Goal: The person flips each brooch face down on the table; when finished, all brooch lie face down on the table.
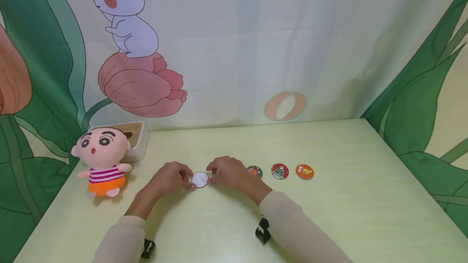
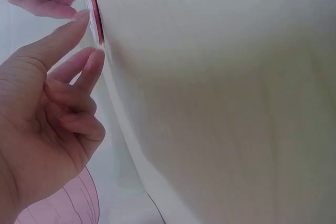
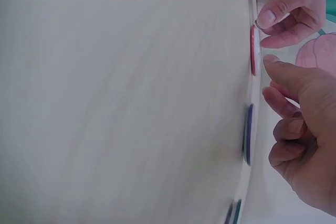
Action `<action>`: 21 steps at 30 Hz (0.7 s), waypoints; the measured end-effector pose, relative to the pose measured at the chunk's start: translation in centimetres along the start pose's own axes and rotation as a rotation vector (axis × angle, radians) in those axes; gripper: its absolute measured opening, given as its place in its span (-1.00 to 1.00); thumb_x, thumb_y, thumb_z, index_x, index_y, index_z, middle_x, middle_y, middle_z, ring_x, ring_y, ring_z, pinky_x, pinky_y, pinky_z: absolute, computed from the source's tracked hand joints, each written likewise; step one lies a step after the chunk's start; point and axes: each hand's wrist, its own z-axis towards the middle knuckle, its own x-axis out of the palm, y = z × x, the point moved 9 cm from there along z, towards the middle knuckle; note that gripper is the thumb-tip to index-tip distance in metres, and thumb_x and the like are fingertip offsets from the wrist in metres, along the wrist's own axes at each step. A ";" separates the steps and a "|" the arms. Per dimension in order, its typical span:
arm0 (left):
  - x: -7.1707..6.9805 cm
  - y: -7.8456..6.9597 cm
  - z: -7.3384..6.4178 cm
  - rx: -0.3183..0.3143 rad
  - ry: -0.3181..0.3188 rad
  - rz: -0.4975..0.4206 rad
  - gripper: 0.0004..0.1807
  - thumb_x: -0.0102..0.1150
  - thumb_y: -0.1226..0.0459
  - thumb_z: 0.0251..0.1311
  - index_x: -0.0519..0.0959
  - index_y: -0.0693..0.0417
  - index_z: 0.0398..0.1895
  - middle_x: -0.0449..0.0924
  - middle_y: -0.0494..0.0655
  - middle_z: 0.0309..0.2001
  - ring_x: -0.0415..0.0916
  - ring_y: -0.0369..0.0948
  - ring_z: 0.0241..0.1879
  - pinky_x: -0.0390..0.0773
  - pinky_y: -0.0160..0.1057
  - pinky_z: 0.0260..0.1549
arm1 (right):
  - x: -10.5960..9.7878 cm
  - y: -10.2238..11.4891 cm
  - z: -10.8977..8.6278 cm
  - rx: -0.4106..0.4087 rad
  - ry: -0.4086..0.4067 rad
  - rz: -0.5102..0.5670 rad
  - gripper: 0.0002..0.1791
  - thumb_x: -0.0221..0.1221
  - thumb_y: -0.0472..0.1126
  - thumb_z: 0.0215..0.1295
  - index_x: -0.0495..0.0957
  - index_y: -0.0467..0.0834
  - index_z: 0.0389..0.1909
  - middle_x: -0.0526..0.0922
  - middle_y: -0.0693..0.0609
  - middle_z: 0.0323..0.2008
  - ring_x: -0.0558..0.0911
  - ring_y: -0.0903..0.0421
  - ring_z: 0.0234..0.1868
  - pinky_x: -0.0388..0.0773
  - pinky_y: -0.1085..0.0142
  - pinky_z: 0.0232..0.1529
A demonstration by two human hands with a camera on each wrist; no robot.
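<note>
A round badge (image 1: 200, 180) lies on the table with its white side up, a small thin mark on it and a red rim. My left hand (image 1: 172, 178) is at its left edge, thumb and forefinger parted. On the other side, my right hand (image 1: 228, 172) has its thumb near the badge's right edge and its forefinger raised. In the right wrist view the badge (image 3: 253, 51) lies flat between both hands' fingertips; whether they touch it I cannot tell. Beyond my right hand are a green badge (image 1: 255, 171), partly hidden, a Christmas tree badge (image 1: 279, 171) and an orange badge (image 1: 305, 171).
A plush doll (image 1: 104, 157) in a striped top and orange shorts sits at the table's left. Behind it stands a white box (image 1: 142, 147) with a wood-coloured inside. A printed curtain (image 1: 219, 52) hangs along the table's back edge.
</note>
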 end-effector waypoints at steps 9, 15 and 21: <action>-0.1 -1.4 -0.2 0.062 -0.043 0.018 -0.73 0.51 0.12 0.04 0.73 0.08 -0.29 0.63 -0.15 -0.48 0.43 -0.28 -0.50 0.42 -0.29 -0.45 | -1.9 -1.8 -1.7 -0.042 -0.069 0.059 -0.74 0.24 -0.08 0.40 0.74 -0.10 -0.02 0.77 0.08 -0.15 0.65 0.20 -0.17 0.60 0.27 -0.11; 0.8 -2.7 0.5 0.091 -0.034 -0.034 -0.76 0.49 0.08 0.05 0.72 0.01 -0.33 0.64 -0.19 -0.47 0.45 -0.29 -0.50 0.44 -0.29 -0.43 | -2.7 -3.5 -2.6 -0.020 -0.070 0.050 -0.66 0.31 -0.03 0.33 0.71 -0.11 0.03 0.75 0.08 -0.13 0.66 0.13 -0.13 0.59 0.21 -0.10; 2.2 -3.8 1.7 0.069 0.000 -0.067 -0.61 0.52 0.05 0.05 0.73 0.05 -0.11 0.73 -0.13 -0.25 0.55 -0.30 -0.54 0.52 -0.21 -0.22 | -3.0 -5.4 -3.1 0.087 -0.034 0.065 -0.50 0.43 0.04 0.19 0.68 -0.07 0.12 0.73 0.06 -0.07 0.66 0.07 -0.03 0.59 0.16 0.01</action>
